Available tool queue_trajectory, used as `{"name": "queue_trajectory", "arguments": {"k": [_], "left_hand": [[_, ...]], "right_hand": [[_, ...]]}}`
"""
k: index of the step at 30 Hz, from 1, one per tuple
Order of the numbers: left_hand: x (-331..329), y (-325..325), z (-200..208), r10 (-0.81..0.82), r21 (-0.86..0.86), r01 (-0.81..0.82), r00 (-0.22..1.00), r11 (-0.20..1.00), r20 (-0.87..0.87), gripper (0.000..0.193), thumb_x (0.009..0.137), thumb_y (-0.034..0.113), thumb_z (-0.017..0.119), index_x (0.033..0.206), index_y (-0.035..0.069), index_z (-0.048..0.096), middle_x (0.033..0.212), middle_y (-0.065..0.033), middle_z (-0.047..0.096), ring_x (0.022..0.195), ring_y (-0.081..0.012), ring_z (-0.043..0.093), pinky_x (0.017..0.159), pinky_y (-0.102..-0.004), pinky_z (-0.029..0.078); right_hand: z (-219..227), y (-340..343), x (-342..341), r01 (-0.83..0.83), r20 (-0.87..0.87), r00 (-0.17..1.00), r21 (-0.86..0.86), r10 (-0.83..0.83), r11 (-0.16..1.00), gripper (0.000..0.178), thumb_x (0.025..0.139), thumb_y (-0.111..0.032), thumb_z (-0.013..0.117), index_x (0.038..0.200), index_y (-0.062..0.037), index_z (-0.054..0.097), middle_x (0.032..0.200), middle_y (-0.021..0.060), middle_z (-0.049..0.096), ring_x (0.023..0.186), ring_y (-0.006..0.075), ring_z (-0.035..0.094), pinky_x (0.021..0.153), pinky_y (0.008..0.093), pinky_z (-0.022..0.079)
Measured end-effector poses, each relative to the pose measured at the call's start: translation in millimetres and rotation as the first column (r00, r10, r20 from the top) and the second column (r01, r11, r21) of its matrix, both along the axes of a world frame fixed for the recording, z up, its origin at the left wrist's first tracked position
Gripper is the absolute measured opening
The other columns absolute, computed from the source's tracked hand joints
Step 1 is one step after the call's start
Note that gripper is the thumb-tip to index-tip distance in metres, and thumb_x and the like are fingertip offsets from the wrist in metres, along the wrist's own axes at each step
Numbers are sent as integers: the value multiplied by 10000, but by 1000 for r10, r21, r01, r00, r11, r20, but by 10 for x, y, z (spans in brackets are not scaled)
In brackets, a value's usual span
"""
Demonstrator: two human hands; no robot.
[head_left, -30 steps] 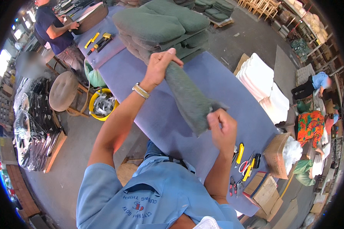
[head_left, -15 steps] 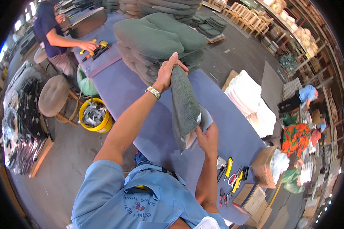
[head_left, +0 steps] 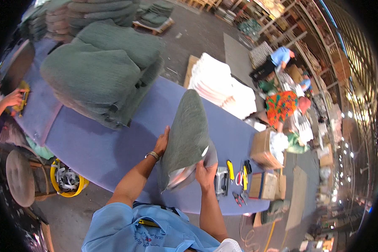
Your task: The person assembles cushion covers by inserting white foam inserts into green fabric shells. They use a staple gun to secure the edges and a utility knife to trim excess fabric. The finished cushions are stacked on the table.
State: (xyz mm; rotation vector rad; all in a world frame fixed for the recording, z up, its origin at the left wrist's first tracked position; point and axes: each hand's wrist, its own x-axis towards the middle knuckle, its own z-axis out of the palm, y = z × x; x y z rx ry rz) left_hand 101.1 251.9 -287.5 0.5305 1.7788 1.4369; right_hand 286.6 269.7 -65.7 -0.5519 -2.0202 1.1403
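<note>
**While the cover stands up, it could tip over**

While both hands hold it, the green cover (head_left: pixel 188 134) stands on end over the purple table (head_left: pixel 113 143). Its open end points down at the person, and something pale and shiny shows inside the opening.

The left hand (head_left: pixel 161 143) lies flat on the cover's left side, fingers out straight, pressing and not gripping. The right hand (head_left: pixel 205 170) is at the bottom right edge with its fingers curled around the cloth near the opening. I cannot tell how tight that grip is.

Here is what I think could go wrong. The left hand only pushes on the side, so if it slides, the tall cover may flop to the right. Just beside the right hand lie tools (head_left: pixel 237 176), some yellow and some dark, and a grey metal one. The cover could land on them, snag, or knock them off the table edge, which is close.

The pale stuff inside could also slip out of the open end, since that end faces down and only one hand grips there.

A big stack of green cushions (head_left: pixel 101 75) sits well behind, and a white pile (head_left: pixel 218 86) is farther right. Both look too far away to get bumped. Another person's hand (head_left: pixel 12 99) works at the far left of the table, also well apart.
</note>
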Motion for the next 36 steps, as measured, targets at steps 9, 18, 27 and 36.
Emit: {"name": "queue_trajectory", "arguments": {"k": [9,18,27,36], "left_hand": [[741,-586,-255,-284,-134,299,951,945,121,941,1045,723,242,1231,-88,682,1198,-288,706,1200,-363,647,1049,-452,449],[768,-632,760,-174,22,180,901,983,399,714,1107,552,375,1438,-58,543,1434,-186,593,1368,-232,511,1170,-372,370],[796,799,1223,-247,95,291,914,952,-322,676,1009,271,586,1553,-58,353,1557,-309,427,1460,-439,403,1201,-467,341],[634,1020,1172,-123,134,146,978,980,-171,429,1088,312,467,1287,6,691,1137,-222,747,1040,-315,726,915,-393,535]], "right_hand": [[-376,439,-189,390,174,919,-249,-355,887,450,1065,-340,600,819,36,611,688,-28,508,693,82,417,582,305,371],[-1191,762,-47,487,345,852,-245,-394,838,443,1022,-313,617,814,78,595,606,142,499,615,144,435,585,400,429],[-746,1241,253,580,350,790,-164,-503,798,250,905,-230,731,988,-5,659,777,115,674,660,201,609,662,386,519],[-717,1602,-3,327,337,873,133,-353,936,302,841,-128,792,1136,-97,737,1209,107,690,1007,303,701,847,400,575]]}}
